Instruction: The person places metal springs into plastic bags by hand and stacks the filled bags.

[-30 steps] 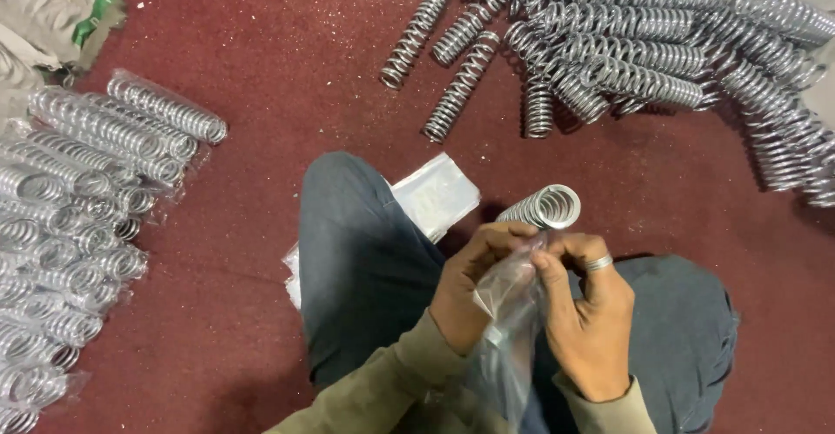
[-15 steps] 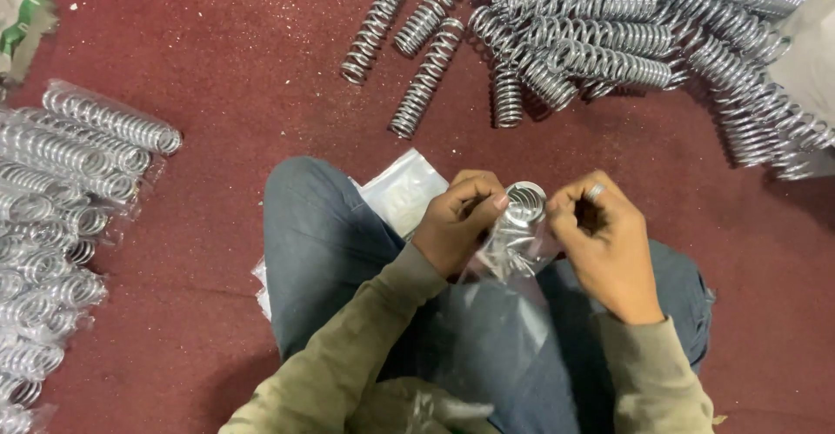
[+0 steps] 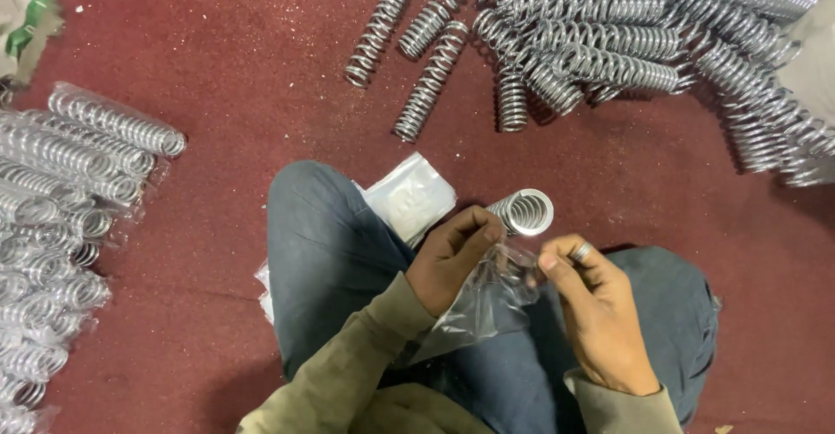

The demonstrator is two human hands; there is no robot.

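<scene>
Your left hand (image 3: 452,260) is closed around a metal coil spring (image 3: 524,211) and the mouth of a clear plastic sleeve bag (image 3: 487,303), thumb and fingers pinching both together just above your knee. Your right hand (image 3: 596,312) is partly curled, its fingertips (image 3: 550,264) gripping the opposite edge of the bag's opening, so the two hands hold the film spread below the spring's open end. The spring's near end looks tucked into the bag mouth, though the crumpled film makes it hard to say how deep; most of the bag hangs slack over your lap, so this spring seems to be only at the start of going in. On the red carpet floor (image 3: 217,69) to your left lies a dense row of bagged springs (image 3: 61,190), each in its own clear wrap, which reads as finished work. Ahead and to the right sits a loose heap of bare springs (image 3: 609,43), not wrapped at all, and it is large. A flat stack of empty bags (image 3: 409,195) rests by your left knee. Judging by the two piles, a good share is wrapped and plenty remains.
</scene>
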